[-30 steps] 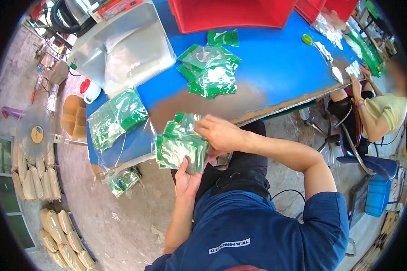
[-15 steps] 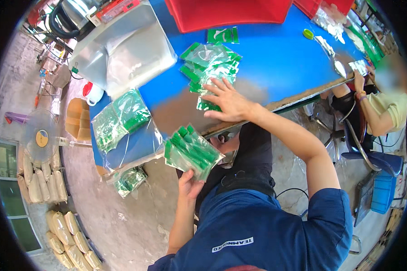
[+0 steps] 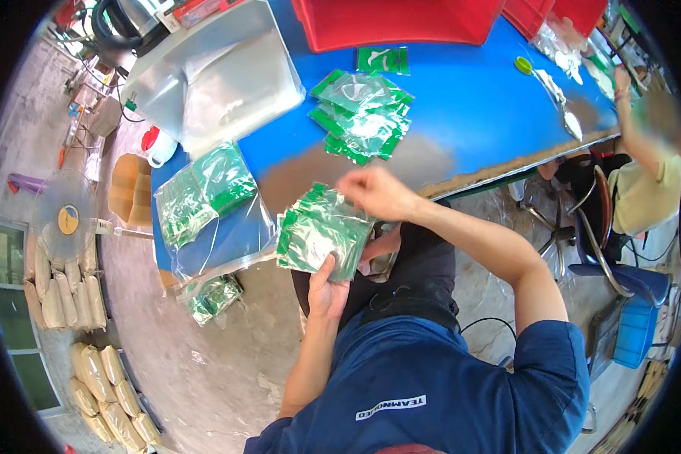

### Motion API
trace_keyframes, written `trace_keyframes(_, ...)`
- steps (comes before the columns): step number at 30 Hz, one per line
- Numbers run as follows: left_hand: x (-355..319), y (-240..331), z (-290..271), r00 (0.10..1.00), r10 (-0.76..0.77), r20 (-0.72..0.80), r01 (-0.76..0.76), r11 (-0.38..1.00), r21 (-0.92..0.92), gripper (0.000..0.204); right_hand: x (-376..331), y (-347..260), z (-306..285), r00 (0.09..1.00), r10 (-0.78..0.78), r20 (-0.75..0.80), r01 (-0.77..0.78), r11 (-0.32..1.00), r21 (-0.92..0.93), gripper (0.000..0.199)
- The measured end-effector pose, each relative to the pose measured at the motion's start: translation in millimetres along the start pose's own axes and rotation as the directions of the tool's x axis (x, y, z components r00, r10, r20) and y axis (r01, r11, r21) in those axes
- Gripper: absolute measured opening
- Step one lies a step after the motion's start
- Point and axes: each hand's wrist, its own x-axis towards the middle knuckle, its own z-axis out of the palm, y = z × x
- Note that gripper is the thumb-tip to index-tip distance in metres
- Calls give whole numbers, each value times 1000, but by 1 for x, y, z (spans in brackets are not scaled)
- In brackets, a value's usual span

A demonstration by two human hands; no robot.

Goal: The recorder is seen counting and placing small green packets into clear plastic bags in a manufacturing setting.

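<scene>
My left hand (image 3: pixel 330 289) is closed around the lower edge of a stack of flat green-and-clear plastic packets (image 3: pixel 321 234), its thumb on top. The stack is held just off the table's near edge. My right hand (image 3: pixel 380 194), fingers bent together, pinches at the upper right corner of the topmost packet; its fingertips are slightly blurred. Beyond it, on the blue table (image 3: pixel 461 98), lies an overlapping pile of similar packets (image 3: pixel 365 113). One single packet (image 3: pixel 383 60) lies apart behind the pile. To the left, a large clear bag (image 3: pixel 208 193) holds more green packets.
A translucent bin (image 3: pixel 242 91) stands at the back left, a red bin (image 3: pixel 397 26) at the back. A red-lidded white container (image 3: pixel 159 146) sits at the left edge. A spoon (image 3: pixel 571 121) lies at right, where a co-worker (image 3: pixel 647 181) sits. A fan (image 3: pixel 68 219) stands left.
My right hand has left the pile on the table and come nearer, to the stack in my left hand. The held stack now lies flatter, with another packet on top. The co-worker's arm has shifted away.
</scene>
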Motion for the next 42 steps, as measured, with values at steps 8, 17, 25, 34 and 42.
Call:
trace_keyframes(8,-23,24,-39,1000,31,1,-31,989,147,65,-14,26,-11,883,-436,172,388,473,-791,70)
trace_keyframes(17,-11,45,-38,994,-60,86,46,987,157,74,-25,3,4,642,-611,463,761,437,-479,39)
trace_keyframes(25,-29,32,-40,994,-27,108,18,997,81,71,-2,17,-16,904,-402,149,334,444,-831,83)
trace_keyframes(34,-25,11,-36,995,-50,86,59,992,-114,62,-14,9,15,924,-352,150,343,590,-731,38)
trace_keyframes(42,-12,4,-12,1000,-27,17,29,987,-156,61,-13,1,25,982,168,91,-181,970,159,22)
